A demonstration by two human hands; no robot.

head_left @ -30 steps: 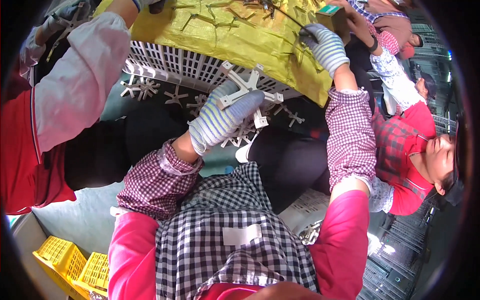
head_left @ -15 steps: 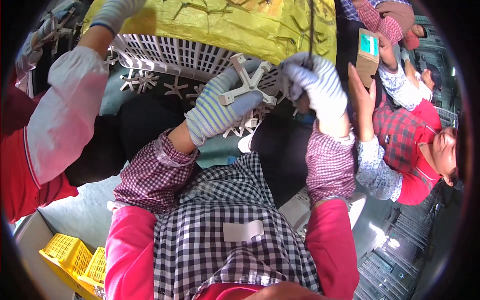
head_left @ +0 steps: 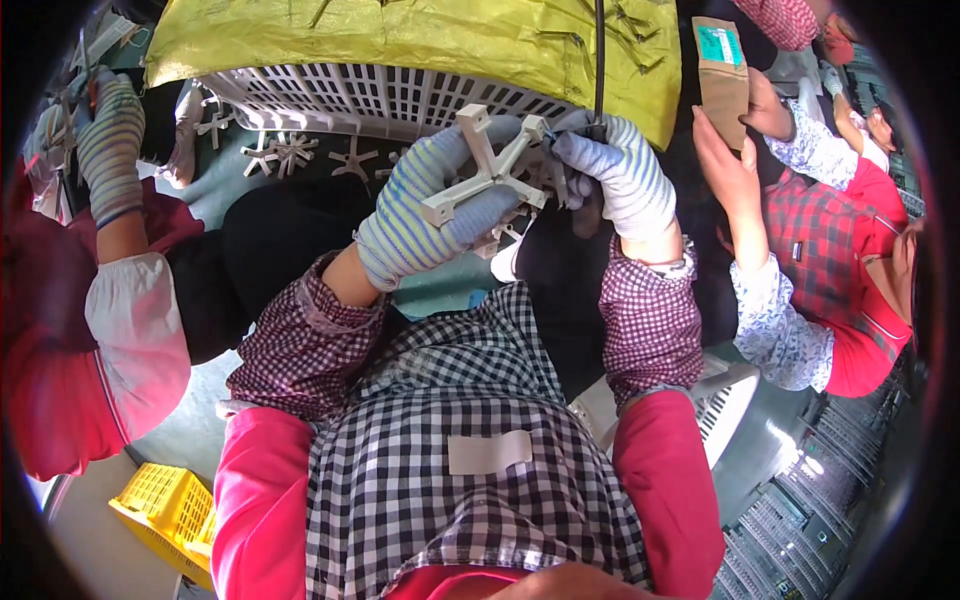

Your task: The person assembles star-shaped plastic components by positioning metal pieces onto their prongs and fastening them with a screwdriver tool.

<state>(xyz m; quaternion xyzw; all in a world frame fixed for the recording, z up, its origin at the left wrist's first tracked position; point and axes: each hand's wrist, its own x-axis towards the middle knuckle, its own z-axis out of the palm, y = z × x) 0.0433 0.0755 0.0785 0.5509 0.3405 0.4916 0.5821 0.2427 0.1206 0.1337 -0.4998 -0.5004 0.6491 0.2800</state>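
My left hand (head_left: 425, 215), in a striped knit glove, grips a white plastic cross-shaped part (head_left: 487, 167) with several arms. My right hand (head_left: 618, 175), gloved the same way, pinches one arm of that part and also holds a thin black rod (head_left: 599, 55) that runs straight up. Both hands meet in front of my chest, just below a white slotted crate (head_left: 370, 95) draped with a yellow sack (head_left: 400, 35).
More white cross-shaped parts (head_left: 285, 155) lie on the floor by the crate. A person's gloved hand (head_left: 108, 140) works at the left. At the right another person's hand (head_left: 730, 160) holds a brown card (head_left: 722, 60). A yellow basket (head_left: 165, 505) sits at lower left.
My right hand came down from the yellow sack to meet my left hand at the white part, bringing the black rod. The person at the right raised a brown card.
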